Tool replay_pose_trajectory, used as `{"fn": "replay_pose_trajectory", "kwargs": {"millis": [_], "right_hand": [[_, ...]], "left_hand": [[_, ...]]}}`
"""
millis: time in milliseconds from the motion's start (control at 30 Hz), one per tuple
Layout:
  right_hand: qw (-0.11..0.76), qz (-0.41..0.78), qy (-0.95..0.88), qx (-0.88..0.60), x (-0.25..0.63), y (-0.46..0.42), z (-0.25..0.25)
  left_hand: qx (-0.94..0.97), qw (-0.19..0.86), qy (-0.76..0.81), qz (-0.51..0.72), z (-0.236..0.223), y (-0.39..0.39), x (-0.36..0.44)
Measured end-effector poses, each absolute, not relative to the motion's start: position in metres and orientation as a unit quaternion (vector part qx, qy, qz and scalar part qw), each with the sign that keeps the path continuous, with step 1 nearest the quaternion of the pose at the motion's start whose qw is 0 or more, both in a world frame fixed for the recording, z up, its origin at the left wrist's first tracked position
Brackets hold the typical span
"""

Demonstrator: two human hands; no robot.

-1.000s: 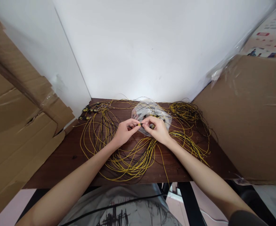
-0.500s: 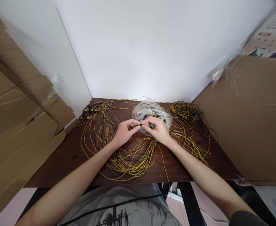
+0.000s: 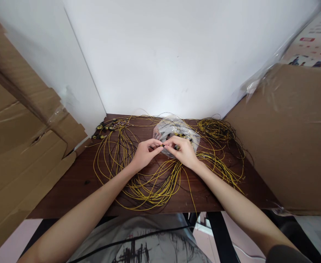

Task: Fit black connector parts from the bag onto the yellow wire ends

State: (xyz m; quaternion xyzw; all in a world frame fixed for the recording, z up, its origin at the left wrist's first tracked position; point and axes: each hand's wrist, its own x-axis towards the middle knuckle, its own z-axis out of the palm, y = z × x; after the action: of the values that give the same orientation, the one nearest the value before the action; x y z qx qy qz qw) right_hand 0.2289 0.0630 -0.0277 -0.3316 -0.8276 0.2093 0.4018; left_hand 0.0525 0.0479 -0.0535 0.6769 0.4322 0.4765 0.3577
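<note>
My left hand and my right hand meet fingertip to fingertip over the middle of the table. Between them they pinch a small yellow-and-black part, too small to make out in detail. Behind and below the fingers lies a clear plastic bag holding more yellow and black pieces. A bundle of thin yellow and black wires loops across the table under my wrists. To the left, another spread of wires runs up to a cluster of small yellow-black parts.
A coiled tangle of wires sits at the back right of the dark wooden table. Cardboard stands on the left, a cardboard box on the right. A white wall closes off the back.
</note>
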Motion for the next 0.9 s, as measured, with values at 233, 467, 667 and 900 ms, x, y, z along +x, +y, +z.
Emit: {"fn": "replay_pose_trajectory", "kwargs": {"millis": [233, 467, 667, 900], "right_hand": [[0.389, 0.169, -0.843, -0.33, 0.2318, 0.0628, -0.0294], [0.378, 0.157, -0.855, -0.318, 0.2316, 0.0631, -0.029], [0.366, 0.133, -0.868, -0.307, 0.2329, 0.0639, -0.0282], [0.362, 0.112, -0.869, -0.319, 0.2341, 0.0639, -0.0293]], "left_hand": [[0.676, 0.364, 0.428, 0.477, -0.0528, 0.0473, 0.0529], [0.683, 0.365, 0.423, 0.471, -0.0524, 0.0472, 0.053], [0.679, 0.368, 0.427, 0.47, -0.0539, 0.0474, 0.0527], [0.681, 0.359, 0.431, 0.471, -0.0536, 0.0477, 0.0527]]}}
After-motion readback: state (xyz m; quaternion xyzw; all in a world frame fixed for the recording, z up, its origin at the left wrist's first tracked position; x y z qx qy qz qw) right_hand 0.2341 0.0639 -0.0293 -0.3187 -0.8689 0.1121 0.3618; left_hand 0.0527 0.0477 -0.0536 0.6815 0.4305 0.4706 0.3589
